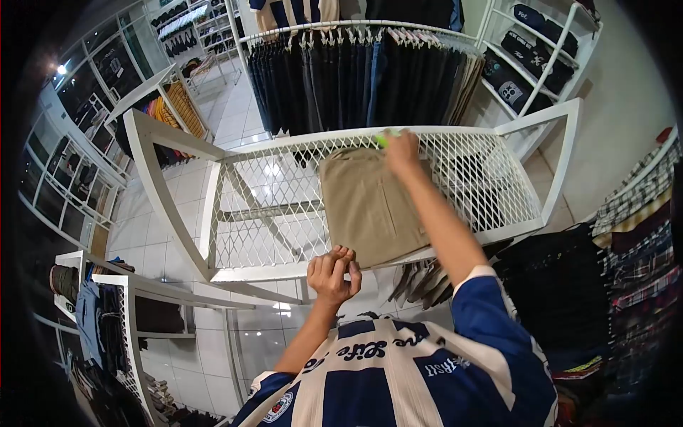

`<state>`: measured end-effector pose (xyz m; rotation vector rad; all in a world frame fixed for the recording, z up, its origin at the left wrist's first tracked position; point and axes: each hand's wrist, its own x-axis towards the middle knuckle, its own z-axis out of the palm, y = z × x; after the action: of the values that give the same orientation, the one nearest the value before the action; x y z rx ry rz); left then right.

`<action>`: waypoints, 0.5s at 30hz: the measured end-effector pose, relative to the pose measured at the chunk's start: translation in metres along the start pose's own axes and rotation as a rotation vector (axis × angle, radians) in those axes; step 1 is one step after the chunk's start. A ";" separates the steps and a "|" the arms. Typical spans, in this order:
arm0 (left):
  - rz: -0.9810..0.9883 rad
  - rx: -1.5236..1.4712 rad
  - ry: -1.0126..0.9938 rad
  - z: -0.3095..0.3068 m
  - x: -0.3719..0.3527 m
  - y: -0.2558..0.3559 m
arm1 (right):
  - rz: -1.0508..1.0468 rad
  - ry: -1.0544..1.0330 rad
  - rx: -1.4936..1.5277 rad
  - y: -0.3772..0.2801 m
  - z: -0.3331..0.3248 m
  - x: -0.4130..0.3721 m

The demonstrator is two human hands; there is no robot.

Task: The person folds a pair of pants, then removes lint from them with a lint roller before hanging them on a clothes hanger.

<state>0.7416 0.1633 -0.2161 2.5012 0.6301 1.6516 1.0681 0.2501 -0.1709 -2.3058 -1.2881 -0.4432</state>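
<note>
Navy-and-cream striped cloth shirt (356,384) nearest, then loosely curled left hand (333,276) (grip unclear), folded khaki cloth garment (363,206) on white metal mesh rack (256,272), right hand (403,153) clasping small lime-green object (384,139), with rumpling possible from a dragging forearm (440,213).

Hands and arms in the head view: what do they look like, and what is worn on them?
The left hand and right hand are ungloved, the forearms uncovered. Short navy sleeves end in cream cuffs, matching a navy-and-cream shirt with lettering and a round badge.
</note>
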 end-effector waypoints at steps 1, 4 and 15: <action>-0.005 -0.004 0.000 -0.001 0.000 0.000 | -0.039 0.006 0.065 0.003 -0.016 -0.010; -0.033 -0.014 0.016 0.001 0.000 -0.001 | -0.083 -0.137 0.444 -0.044 -0.099 -0.068; -0.012 -0.019 -0.047 -0.002 0.002 0.000 | 0.201 0.053 0.130 0.060 -0.181 -0.185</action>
<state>0.7403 0.1634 -0.2132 2.5098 0.6204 1.5817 1.0157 -0.0060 -0.1223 -2.2688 -1.0160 -0.3398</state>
